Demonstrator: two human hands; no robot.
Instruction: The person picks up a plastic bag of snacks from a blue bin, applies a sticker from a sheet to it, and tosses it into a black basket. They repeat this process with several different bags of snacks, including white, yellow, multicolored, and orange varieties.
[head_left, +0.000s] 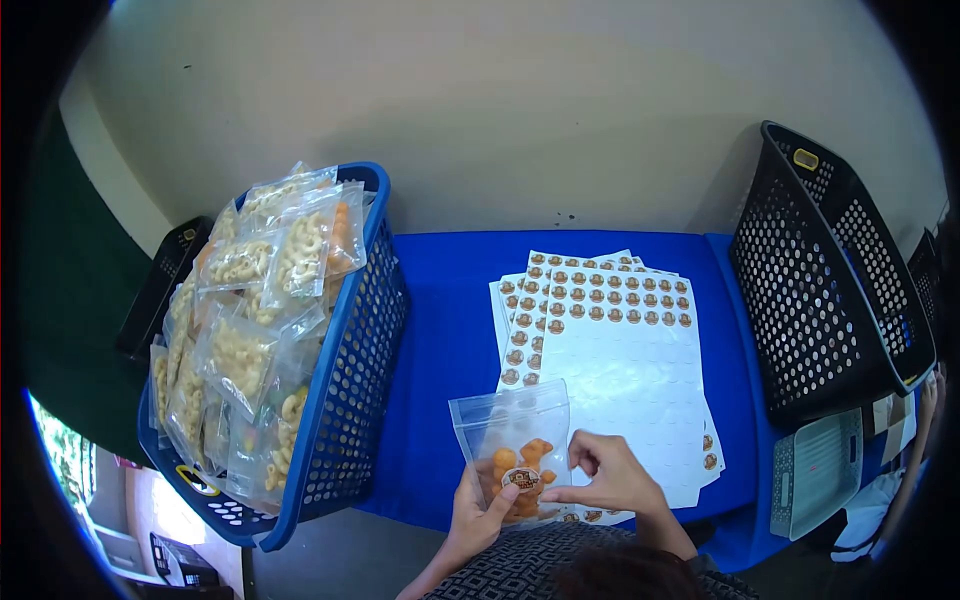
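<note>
A clear zip bag point(510, 415) of orange, lumpy snack pieces stands tilted close to my body. My left hand point(480, 515) is closed around its lower left side, thumb pressed on the round brown-and-white sticker point(521, 481) on the bag's front. From the right, my right hand point(615, 475) reaches in, its thumb stretched across the bag to the sticker's edge. Its other fingers are loosely curled, apart from the thumb, beside the bag's right edge. Under and behind the bag lie overlapping sticker sheets point(620, 390); the top one has several rows of round stickers above a bare white area.
On my left, a blue basket point(350, 370) is heaped with bags point(240, 260) of pale curled snacks and some orange ones. A black basket point(800, 290) stands on the right, above a grey tray point(818, 475). Blue cloth point(450, 290) covers the table. Another person's arm point(915, 440) shows at far right.
</note>
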